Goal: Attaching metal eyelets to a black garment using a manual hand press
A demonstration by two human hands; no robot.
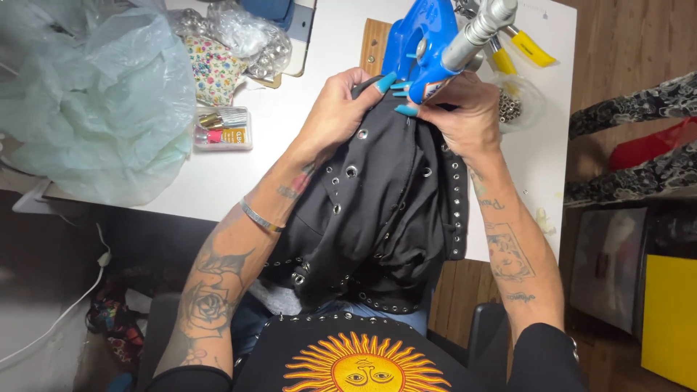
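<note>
Both hands, left hand (340, 109) and right hand (468, 116), pinch the black eyeleted garment (385, 196) beneath the blue press (421, 43).

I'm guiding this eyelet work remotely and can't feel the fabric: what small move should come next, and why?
Probably nudge the black garment edge a touch further under the blue press head. Both the left hand and the right hand pinch the fabric right at the die, and whether it sits centred is hidden, so settle it before pressing.
</note>
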